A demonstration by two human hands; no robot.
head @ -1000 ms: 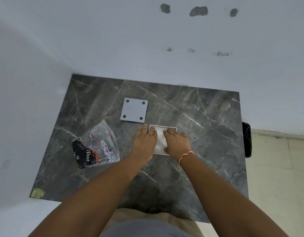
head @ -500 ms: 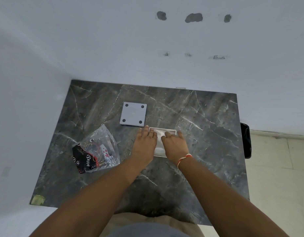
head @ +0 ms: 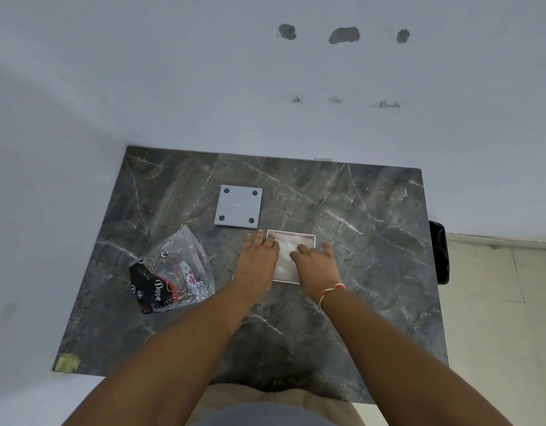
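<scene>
A shallow white square tray (head: pixel 296 236) with something pale and soft-looking inside lies on the dark marble table (head: pixel 357 241). My left hand (head: pixel 257 261) lies flat along the tray's left side, fingers straight and pointing away from me. My right hand (head: pixel 316 265) lies over the tray's right half, fingers spread and resting on the pale filling and the right rim. A red and white thread circles my right wrist. Most of the tray's near part is hidden under both hands.
A grey square plate (head: pixel 238 206) with a dark dot in each corner lies just beyond the tray, to the left. A clear plastic bag (head: pixel 173 272) holding a black printed packet sits at the left. White walls border the table; a black bin (head: pixel 439 252) stands at its right edge.
My right hand's fingers went from curled on the filling to spread flatter and further right. The left hand stayed in place beside the tray.
</scene>
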